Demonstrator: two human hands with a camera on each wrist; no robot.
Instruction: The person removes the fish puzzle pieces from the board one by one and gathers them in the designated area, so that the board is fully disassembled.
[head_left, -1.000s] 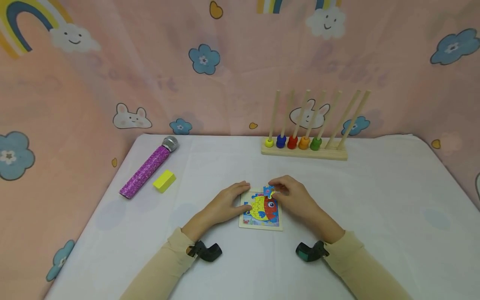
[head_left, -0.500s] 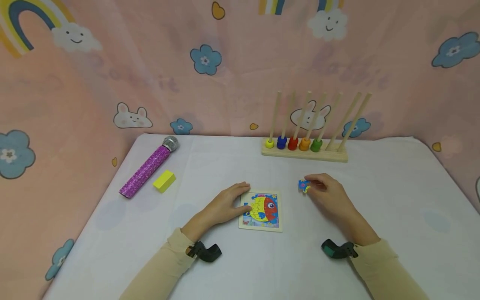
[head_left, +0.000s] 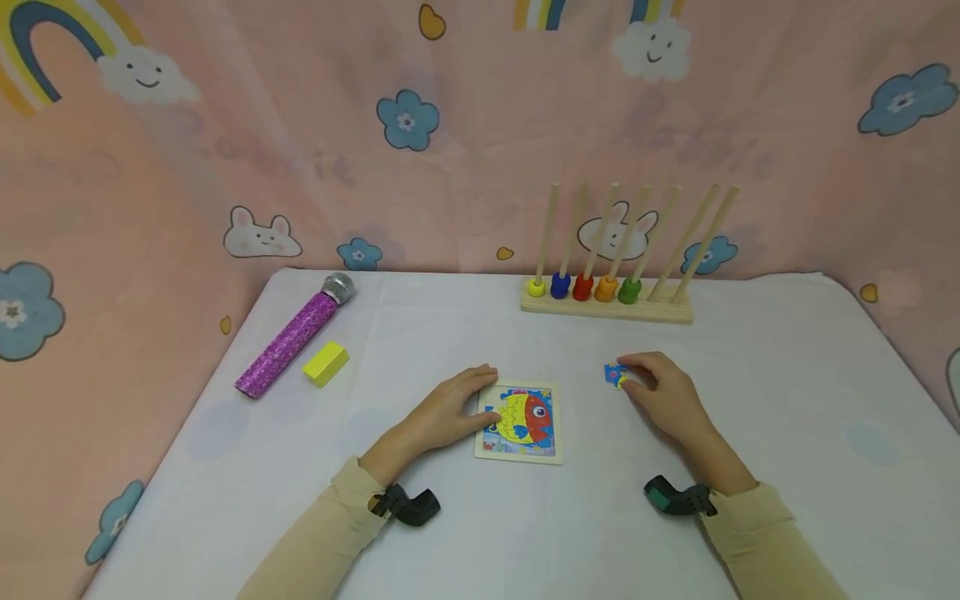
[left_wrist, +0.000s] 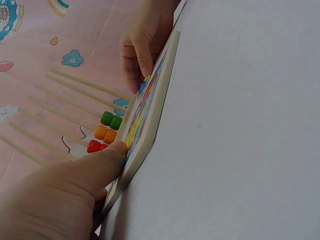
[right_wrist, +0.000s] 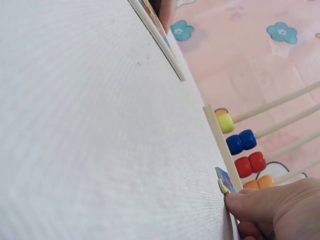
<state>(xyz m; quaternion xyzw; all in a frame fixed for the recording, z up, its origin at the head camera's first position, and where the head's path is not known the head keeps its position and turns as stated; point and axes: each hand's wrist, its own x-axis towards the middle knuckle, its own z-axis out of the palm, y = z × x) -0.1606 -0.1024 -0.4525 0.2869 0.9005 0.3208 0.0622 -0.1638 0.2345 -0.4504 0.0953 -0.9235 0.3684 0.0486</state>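
Note:
A small square jigsaw puzzle board with a pale wooden frame lies flat on the white table, its picture a yellow and red fish. My left hand grips the board's left side, thumb over the picture and fingers along the frame's edge. To the right of the board, my right hand pinches a blue puzzle piece with a yellow part between thumb and fingertips. The right wrist view shows that puzzle piece low at the tabletop, its far part covered by the thumb.
A wooden rack of upright pegs with coloured beads stands at the back right. At the left lie a glittery purple microphone and a yellow block. A pink patterned cloth hangs behind the table.
My right hand has carried the puzzle piece off the top of the board to the right, and barely moved in the last half second. The left hand stays at the board.

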